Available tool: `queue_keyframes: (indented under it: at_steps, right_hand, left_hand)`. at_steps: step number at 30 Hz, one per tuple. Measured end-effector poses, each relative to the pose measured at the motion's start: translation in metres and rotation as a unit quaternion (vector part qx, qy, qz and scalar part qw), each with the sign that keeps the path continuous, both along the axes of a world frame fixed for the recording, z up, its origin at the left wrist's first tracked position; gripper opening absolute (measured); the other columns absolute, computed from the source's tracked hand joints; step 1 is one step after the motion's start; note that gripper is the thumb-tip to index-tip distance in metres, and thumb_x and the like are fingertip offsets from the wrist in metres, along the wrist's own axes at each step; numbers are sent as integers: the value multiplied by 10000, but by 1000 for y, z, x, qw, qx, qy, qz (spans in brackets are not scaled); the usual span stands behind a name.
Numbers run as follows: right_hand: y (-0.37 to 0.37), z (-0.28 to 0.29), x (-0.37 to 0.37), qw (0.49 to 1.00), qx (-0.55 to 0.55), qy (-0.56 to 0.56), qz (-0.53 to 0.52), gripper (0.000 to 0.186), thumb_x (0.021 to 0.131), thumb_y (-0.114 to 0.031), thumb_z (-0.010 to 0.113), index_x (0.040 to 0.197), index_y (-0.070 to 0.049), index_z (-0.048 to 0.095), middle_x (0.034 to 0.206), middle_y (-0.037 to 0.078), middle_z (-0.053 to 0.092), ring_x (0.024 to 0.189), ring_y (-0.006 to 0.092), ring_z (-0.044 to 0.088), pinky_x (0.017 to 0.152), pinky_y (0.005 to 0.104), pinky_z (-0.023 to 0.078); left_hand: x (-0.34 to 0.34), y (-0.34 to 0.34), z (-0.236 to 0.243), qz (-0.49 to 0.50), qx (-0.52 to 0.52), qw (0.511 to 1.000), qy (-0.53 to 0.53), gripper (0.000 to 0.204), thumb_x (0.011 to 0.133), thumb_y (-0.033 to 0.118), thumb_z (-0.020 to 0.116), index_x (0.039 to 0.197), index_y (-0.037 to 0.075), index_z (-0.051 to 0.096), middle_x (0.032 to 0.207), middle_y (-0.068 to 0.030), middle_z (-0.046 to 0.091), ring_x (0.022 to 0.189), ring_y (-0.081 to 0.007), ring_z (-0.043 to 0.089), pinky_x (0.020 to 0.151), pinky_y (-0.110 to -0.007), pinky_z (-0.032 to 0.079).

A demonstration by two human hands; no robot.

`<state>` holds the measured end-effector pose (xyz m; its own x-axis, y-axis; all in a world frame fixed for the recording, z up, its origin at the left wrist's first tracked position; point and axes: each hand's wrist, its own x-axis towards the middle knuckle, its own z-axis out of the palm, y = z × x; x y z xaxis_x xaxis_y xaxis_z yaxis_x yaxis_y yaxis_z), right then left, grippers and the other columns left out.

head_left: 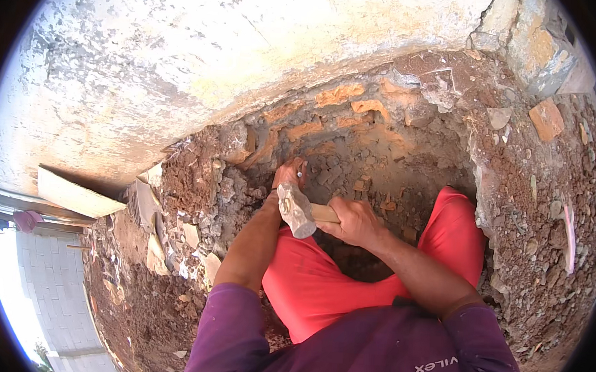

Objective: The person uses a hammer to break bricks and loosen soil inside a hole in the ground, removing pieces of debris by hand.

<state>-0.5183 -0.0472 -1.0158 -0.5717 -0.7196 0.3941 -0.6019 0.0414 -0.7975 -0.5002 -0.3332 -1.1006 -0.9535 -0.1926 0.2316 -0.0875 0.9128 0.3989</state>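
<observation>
My right hand (355,221) is wrapped around the pale wooden handle of a sledgehammer (296,211), whose worn, dusty head hangs in front of my left wrist. Beyond the head, my left hand (289,173) is closed low against the broken brickwork (304,130) at the foot of the wall. A small shiny spot shows at its fingers; the hammer head partly covers this hand, and what it grips cannot be made out. Grey rubble (339,175) lies in the dug hollow just right of my left hand.
A stained, whitish wall (184,52) rises along the far side. Loose soil and stones (539,219) bank up on the right, with an orange brick piece (546,119) on top. Broken boards (75,191) lean at the left. My legs in red trousers (313,274) bend into the hollow.
</observation>
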Motion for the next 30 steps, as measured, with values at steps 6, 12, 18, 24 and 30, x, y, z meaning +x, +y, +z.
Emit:
queue_keyframes:
  at_steps: [6, 12, 18, 24, 30]
  right_hand:
    - [1, 9, 4, 994, 87, -61, 24, 503, 914, -490, 677, 889, 0, 564, 703, 206, 641, 677, 417, 671, 605, 506, 531]
    - [1, 14, 5, 990, -97, 74, 68, 528, 869, -527, 701, 878, -19, 560, 756, 164, 607, 702, 382, 664, 588, 471, 529]
    - [-7, 5, -8, 994, 89, -66, -9, 515, 916, -507, 673, 884, -2, 575, 702, 218, 645, 678, 411, 680, 583, 480, 528]
    - [-2, 46, 9, 971, -189, 86, 120, 503, 878, -472, 735, 893, 3, 568, 703, 202, 621, 669, 385, 671, 580, 467, 518]
    - [-13, 3, -12, 979, 172, -106, -31, 509, 901, -486, 699, 926, 9, 583, 718, 209, 642, 704, 398, 687, 600, 463, 535]
  left_hand:
    - [2, 0, -5, -4, 15, 999, 40, 201, 943, 148, 614, 1091, 30, 683, 1014, -249, 691, 939, -454, 668, 808, -500, 555]
    - [0, 3, 0, 2, -12, 1000, 26, 201, 943, 142, 617, 1087, 28, 696, 1016, -245, 697, 952, -445, 670, 822, -480, 555]
    - [-8, -12, -14, 10, -4, 998, 57, 185, 947, 138, 622, 1057, 15, 706, 998, -224, 708, 954, -412, 689, 815, -457, 558]
    - [0, 0, 0, 10, -2, 998, 69, 158, 954, 166, 624, 1014, 30, 677, 979, -221, 707, 931, -421, 679, 787, -472, 553]
    - [-20, -8, -13, -3, -11, 995, 95, 184, 949, 192, 625, 1043, 45, 687, 968, -205, 706, 900, -416, 685, 766, -481, 546]
